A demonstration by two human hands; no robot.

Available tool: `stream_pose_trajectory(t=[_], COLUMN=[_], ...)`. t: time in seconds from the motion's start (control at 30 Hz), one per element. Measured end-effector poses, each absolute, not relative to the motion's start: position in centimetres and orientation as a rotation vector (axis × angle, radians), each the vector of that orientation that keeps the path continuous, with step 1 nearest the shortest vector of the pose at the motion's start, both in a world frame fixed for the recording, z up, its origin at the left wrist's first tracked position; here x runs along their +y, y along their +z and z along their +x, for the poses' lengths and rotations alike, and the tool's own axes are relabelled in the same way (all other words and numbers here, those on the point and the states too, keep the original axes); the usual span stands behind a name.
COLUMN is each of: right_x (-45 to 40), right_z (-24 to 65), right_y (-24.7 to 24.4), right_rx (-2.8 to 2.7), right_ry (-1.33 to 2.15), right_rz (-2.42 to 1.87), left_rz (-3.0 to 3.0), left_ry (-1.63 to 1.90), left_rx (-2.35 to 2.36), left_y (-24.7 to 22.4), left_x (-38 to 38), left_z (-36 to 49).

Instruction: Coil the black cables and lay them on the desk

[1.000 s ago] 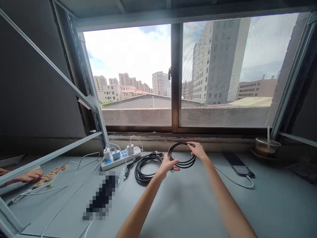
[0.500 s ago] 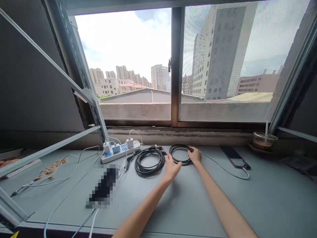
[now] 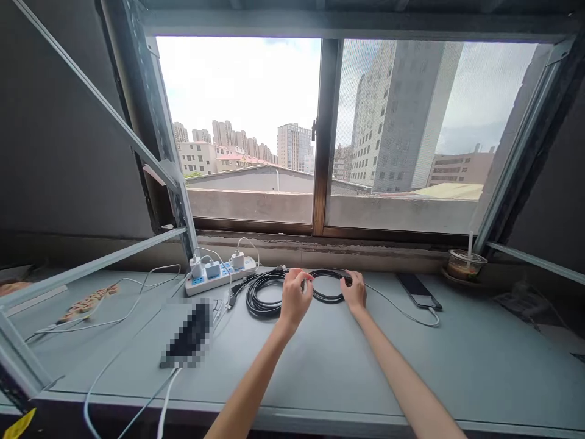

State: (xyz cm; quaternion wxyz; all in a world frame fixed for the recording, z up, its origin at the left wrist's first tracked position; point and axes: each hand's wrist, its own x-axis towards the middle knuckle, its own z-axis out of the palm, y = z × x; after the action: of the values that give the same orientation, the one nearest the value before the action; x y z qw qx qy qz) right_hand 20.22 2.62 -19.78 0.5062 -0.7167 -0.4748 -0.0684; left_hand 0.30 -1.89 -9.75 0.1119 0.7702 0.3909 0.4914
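Two coils of black cable lie side by side on the grey table. My left hand (image 3: 296, 297) is over the right edge of the left coil (image 3: 261, 310), its thumb and fingers curved towards each other; what lies between them is too small to make out. My right hand (image 3: 354, 290) grips the right side of the right coil (image 3: 327, 299), fingers bent round the cable. Black connectors (image 3: 237, 291) lie at the left of the left coil.
A white power strip (image 3: 220, 277) with plugged chargers stands at the back left. Nearer lies a pixelated dark object (image 3: 189, 334). White cables cross the left side of the table (image 3: 457, 366). At the right are a phone (image 3: 418, 291) and a lidded cup with a straw (image 3: 465, 264).
My left hand has moved left and up, from the gap between the coils onto the left coil. My right hand stays at the right coil. The camera view has shifted slightly.
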Motion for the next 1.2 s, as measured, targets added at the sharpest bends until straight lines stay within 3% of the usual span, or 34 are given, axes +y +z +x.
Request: stream_pose_trajectory(t=[0.27,0.4,0.63,0.97,1.2], right_x=[0.3,-0.6,-1.8,-2.8,-3.2], right_z=[17.9,17.8,17.4,17.8,17.6], right_y=[-19.1,-19.0,-18.8,-17.9,-17.6], right_rx=[-1.529,-1.563,-1.56,-1.473,-1.529], right_ry=[-0.258,-0.214,-0.088,0.069,0.166], right_rz=[-1.579,-1.628,-1.721,-1.843,-1.868], left_rz=[2.161,2.221,2.398,2.317,2.435], left_ry=[1.341,1.13,1.134,1.116,1.022], left_rx=[1.12,1.23,1.338,1.806,1.779], left_y=[-12.5,-14.3,-16.8,-16.8,-16.6], left_x=[-6.4,-9.3,-13.0,-13.1,-12.9], left_z=[-4.6,-6.1,-6.3,-5.5,-5.4])
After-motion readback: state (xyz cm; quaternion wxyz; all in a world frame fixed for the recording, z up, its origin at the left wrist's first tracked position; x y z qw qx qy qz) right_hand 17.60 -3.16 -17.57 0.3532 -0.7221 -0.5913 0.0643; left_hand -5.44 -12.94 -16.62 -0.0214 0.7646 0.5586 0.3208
